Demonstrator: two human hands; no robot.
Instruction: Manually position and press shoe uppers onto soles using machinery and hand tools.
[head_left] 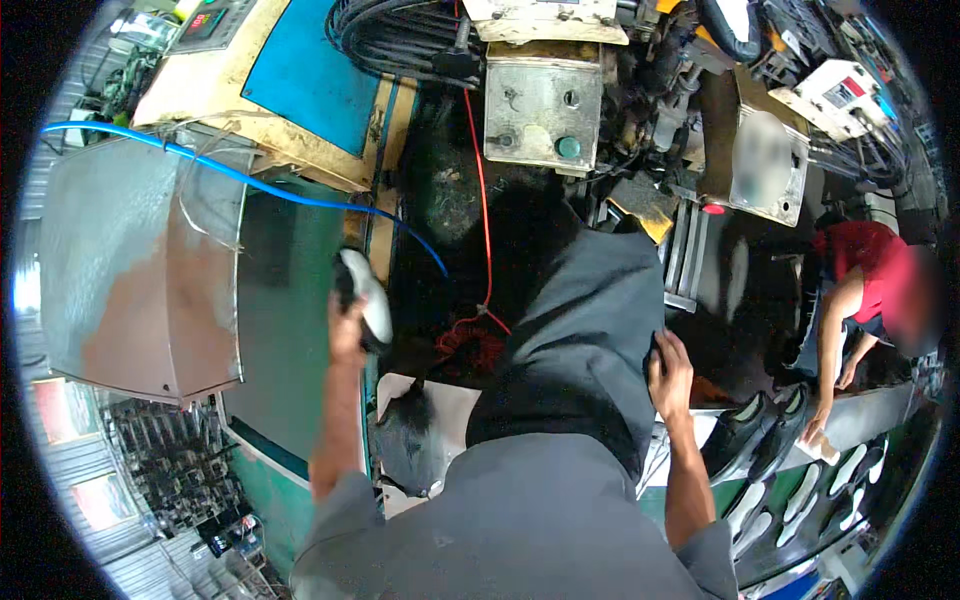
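Observation:
My left hand (pixel 348 328) is closed round a black shoe with a white sole (pixel 372 305). The shoe is held on its side, sole facing right, at the edge of the dark green conveyor belt (pixel 285 350). Its upper is partly hidden by my fingers. On the other side, my right hand (pixel 670 372) rests against the right leg of my dark trousers (pixel 570 350). Its fingers are slightly bent and apart, and it holds nothing.
A metal hood (pixel 150 270) covers the belt at left, crossed by a blue hose (pixel 270 188). Machines with a grey control box (pixel 542 115) stand ahead. At right, a co-worker in a red top (pixel 865 260) reaches toward several shoes, near two black shoes (pixel 755 435).

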